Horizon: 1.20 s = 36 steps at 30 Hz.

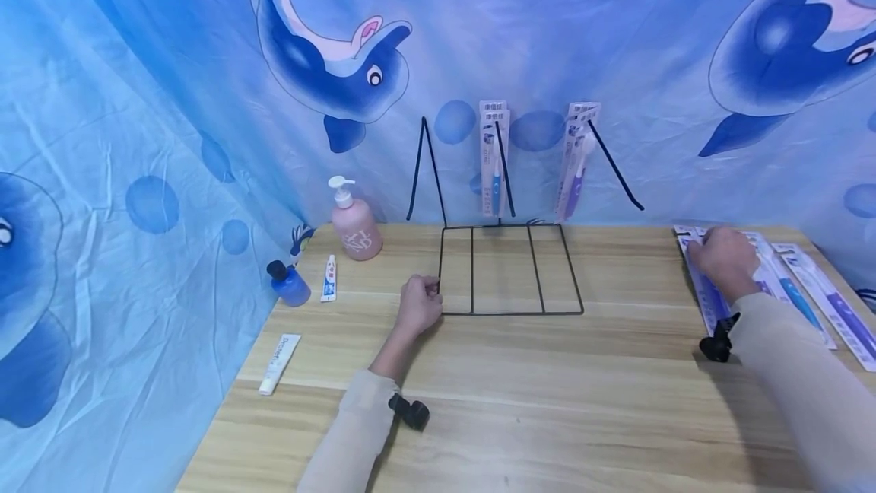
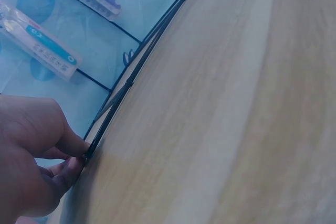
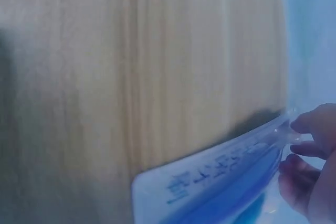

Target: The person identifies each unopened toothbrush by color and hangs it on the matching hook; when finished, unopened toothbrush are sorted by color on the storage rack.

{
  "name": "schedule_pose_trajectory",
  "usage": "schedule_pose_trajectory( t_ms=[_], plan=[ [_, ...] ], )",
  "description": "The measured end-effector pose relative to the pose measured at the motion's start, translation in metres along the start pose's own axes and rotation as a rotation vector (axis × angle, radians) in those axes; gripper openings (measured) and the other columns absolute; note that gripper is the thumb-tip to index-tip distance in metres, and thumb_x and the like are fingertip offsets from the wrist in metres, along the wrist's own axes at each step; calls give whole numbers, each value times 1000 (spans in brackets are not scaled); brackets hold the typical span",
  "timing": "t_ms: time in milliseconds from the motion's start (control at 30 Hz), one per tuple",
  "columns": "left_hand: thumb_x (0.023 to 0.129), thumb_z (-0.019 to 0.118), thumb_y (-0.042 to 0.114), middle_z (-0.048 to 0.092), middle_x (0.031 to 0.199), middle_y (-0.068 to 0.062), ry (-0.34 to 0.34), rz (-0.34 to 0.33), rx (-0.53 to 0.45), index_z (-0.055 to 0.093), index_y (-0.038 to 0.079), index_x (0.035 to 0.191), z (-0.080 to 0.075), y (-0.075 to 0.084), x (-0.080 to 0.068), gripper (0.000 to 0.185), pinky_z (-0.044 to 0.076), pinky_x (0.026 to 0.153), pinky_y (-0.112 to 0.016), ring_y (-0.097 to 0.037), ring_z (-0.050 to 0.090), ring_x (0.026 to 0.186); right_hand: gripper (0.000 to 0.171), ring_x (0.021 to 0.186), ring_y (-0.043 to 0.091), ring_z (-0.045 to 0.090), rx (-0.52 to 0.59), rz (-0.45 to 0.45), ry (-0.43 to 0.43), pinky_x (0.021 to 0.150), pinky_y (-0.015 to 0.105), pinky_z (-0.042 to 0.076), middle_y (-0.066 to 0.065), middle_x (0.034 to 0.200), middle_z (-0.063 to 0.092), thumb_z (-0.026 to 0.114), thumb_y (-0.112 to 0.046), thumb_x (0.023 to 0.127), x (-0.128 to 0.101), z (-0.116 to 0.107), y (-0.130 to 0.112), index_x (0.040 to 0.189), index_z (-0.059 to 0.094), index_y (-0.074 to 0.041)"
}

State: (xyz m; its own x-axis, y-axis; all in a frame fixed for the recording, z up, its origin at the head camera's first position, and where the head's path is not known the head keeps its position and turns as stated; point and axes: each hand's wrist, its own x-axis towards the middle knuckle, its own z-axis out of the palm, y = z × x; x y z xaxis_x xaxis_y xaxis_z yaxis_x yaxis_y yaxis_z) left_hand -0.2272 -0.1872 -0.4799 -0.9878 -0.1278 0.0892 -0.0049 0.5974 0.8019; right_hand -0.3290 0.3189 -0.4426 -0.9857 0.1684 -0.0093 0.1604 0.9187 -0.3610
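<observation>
A black wire display rack [image 1: 513,314] stands on the table, its slanted arms raised at the back. My left hand [image 1: 420,304] pinches the left side of its base near the front corner, thumb and fingertips meeting on the wire in the left wrist view. Two of the arms carry packaged toothbrushes, a blue one [image 1: 496,181] and a purple one [image 1: 575,189]. On the right, my right hand [image 1: 724,259] grips the upper end of a packaged purple toothbrush [image 3: 226,187], fingers and thumb around its edge. The hand partly hides the packs beneath.
More packaged toothbrushes [image 1: 831,303] lie at the right edge. On the left are a pink pump bottle [image 1: 357,230], a blue bottle [image 1: 293,287], a small toothpaste tube [image 1: 329,280] and a white tube [image 1: 279,364]. A blue dolphin-print curtain [image 1: 534,36] hangs behind the table.
</observation>
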Motion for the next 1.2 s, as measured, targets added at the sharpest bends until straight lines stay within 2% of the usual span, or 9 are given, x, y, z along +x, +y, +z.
schedule_pose_trajectory(
  t_ms=[100, 300, 433, 533, 733, 1000, 1200],
  plan=[
    [79, 59, -13, 61, 96, -15, 1, 1, -2, 64, -12, 117, 1, 0, 0, 38, 58, 81, -34, -27, 62, 87, 35, 59, 31, 51, 20, -30, 42, 47, 42, 41, 18, 69, 55, 47, -25, 96, -1, -4, -5, 87, 55, 8],
    [79, 60, -13, 62, 98, -16, -2, -12, -8, 64, -12, 118, 2, 0, -1, 39, 58, 81, -35, -27, 62, 87, 39, 64, 36, 57, 77, -108, 97, 52, 46, 45, 30, 83, 59, 47, -24, 98, -8, -18, -22, 103, 52, 14],
    [80, 60, -13, 62, 100, -15, -13, -34, -7, 63, -11, 121, 2, 1, -1, 41, 57, 84, -35, -27, 61, 91, 42, 61, 34, 58, 120, -139, 125, 47, 42, 46, 32, 84, 58, 49, -25, 99, -16, -30, -33, 110, 49, 16],
    [79, 60, -13, 62, 100, -16, -9, -24, -3, 63, -11, 120, 1, 3, -2, 41, 57, 84, -36, -28, 62, 91, 44, 60, 34, 59, 160, -167, 165, 44, 38, 47, 35, 91, 58, 50, -26, 100, -25, -41, -42, 114, 49, 15],
    [79, 59, -13, 63, 99, -18, -1, 2, 8, 64, -12, 119, -2, 3, -2, 40, 57, 83, -36, -28, 62, 89, 43, 70, 39, 62, 212, -228, 257, 46, 35, 50, 36, 106, 57, 50, -30, 100, -49, -66, -64, 116, 51, 10],
    [79, 59, -14, 62, 97, -18, 2, 18, -1, 64, -14, 117, -2, 2, -3, 39, 57, 81, -36, -28, 61, 87, 37, 85, 51, 64, 281, -370, 395, 45, 10, 39, 34, 111, 62, 54, -26, 98, -92, -95, -86, 116, 54, 7],
    [78, 59, -15, 62, 98, -18, -2, 7, -1, 64, -14, 118, -1, 3, -3, 40, 57, 82, -36, -28, 61, 87, 28, 81, 47, 66, 339, -534, 510, 62, -6, 31, 28, 103, 66, 61, -17, 94, -128, -104, -99, 109, 58, 6]
  ],
)
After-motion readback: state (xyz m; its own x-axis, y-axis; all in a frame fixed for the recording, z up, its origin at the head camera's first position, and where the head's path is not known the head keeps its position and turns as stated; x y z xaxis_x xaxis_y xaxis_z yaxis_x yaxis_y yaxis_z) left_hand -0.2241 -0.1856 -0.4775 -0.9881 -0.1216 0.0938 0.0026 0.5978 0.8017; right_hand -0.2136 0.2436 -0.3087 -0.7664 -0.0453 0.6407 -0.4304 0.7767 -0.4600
